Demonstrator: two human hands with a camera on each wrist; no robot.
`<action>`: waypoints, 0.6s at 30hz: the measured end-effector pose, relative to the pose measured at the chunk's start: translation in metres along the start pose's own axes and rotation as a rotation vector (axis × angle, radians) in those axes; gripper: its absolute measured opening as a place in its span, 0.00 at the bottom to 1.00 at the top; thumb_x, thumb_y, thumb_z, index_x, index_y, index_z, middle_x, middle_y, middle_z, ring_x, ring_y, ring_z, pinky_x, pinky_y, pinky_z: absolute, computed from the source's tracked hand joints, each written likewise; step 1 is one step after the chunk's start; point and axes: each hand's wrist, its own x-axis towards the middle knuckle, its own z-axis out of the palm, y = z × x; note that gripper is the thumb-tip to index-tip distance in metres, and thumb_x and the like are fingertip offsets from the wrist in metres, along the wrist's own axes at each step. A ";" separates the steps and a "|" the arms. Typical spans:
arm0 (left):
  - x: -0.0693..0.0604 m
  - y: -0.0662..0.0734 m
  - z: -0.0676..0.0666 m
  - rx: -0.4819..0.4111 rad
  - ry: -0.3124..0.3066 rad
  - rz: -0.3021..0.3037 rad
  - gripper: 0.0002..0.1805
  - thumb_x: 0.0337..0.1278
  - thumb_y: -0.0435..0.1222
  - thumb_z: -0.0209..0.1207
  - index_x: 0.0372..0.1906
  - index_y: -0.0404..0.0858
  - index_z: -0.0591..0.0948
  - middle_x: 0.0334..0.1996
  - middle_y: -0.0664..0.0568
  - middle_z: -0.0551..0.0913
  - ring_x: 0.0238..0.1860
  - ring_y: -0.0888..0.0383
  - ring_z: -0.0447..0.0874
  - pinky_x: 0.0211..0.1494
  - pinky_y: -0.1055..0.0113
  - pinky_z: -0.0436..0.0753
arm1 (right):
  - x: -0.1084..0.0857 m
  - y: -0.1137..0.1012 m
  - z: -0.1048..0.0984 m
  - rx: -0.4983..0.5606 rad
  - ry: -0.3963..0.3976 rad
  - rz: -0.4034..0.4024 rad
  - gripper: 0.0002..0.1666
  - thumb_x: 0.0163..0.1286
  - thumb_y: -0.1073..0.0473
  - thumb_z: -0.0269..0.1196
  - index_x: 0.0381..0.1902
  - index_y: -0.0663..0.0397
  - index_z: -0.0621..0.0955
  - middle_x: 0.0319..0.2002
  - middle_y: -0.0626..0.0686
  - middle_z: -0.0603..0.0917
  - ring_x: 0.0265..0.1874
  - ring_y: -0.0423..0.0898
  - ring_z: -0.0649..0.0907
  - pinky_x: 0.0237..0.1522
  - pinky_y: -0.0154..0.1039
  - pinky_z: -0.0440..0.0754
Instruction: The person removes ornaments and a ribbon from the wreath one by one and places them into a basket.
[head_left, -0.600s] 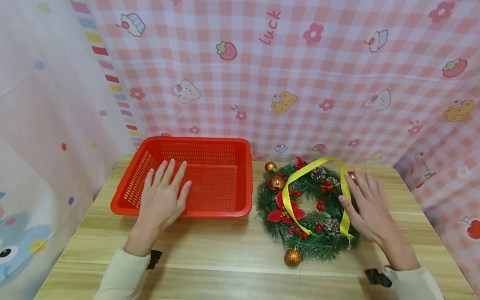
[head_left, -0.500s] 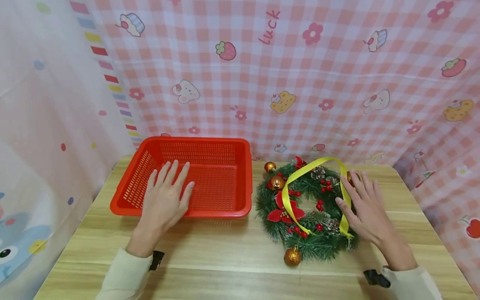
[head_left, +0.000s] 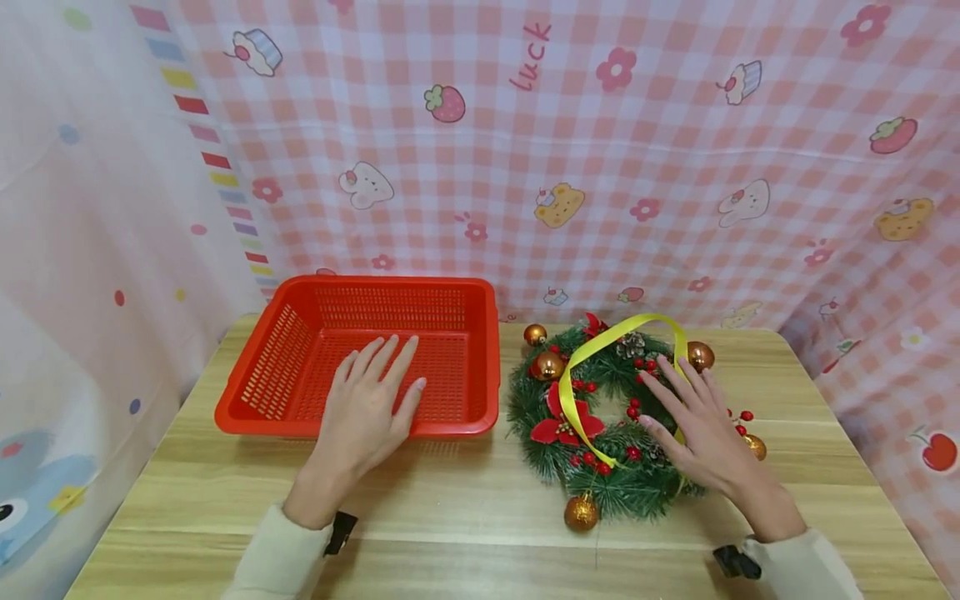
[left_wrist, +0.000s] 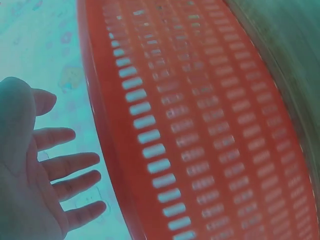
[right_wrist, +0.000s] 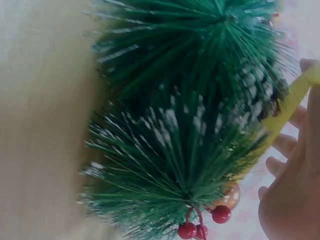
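My left hand (head_left: 367, 425), fingers straight and spread, hovers above the near rim of a red plastic basket (head_left: 480, 429). The left wrist view shows the hand (left_wrist: 45, 165) apart from the basket's slotted side wall (left_wrist: 200, 125). My right hand (head_left: 701, 437) is over the right side of a green Christmas wreath (head_left: 633, 492), its fingers loosely extended and gripping nothing. A yellow ribbon (head_left: 572, 400) loops up from the wreath and passes partly behind that hand. Whether the fingers touch the ribbon, I cannot tell. In the right wrist view, pine sprigs (right_wrist: 170, 140) fill the middle.
Both things are on a wooden table (head_left: 450, 533), basket left and wreath right. Gold baubles (head_left: 581, 512), red berries (head_left: 746, 415) and a red poinsettia (head_left: 566, 423) decorate the wreath. A pink checked curtain (head_left: 480, 167) hangs behind the table.
My left hand has moved rightward along the basket's near side. The right hand has shifted left over the wreath, uncovering a gold bauble and berries on its right. The head view has shifted slightly.
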 end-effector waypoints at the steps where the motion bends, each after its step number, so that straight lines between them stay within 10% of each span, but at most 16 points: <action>1: 0.000 0.003 0.001 -0.008 0.007 0.007 0.30 0.70 0.48 0.52 0.72 0.41 0.70 0.66 0.38 0.74 0.68 0.39 0.68 0.70 0.41 0.63 | 0.000 0.000 0.002 -0.002 -0.002 -0.002 0.36 0.74 0.47 0.58 0.75 0.52 0.65 0.78 0.59 0.54 0.76 0.64 0.49 0.74 0.61 0.35; 18: -0.001 0.048 0.017 -0.201 0.117 0.233 0.25 0.65 0.41 0.59 0.64 0.36 0.77 0.60 0.41 0.79 0.63 0.44 0.75 0.68 0.50 0.71 | -0.002 -0.001 0.021 0.035 -0.068 0.007 0.35 0.73 0.45 0.58 0.74 0.49 0.67 0.75 0.64 0.58 0.75 0.66 0.53 0.72 0.65 0.41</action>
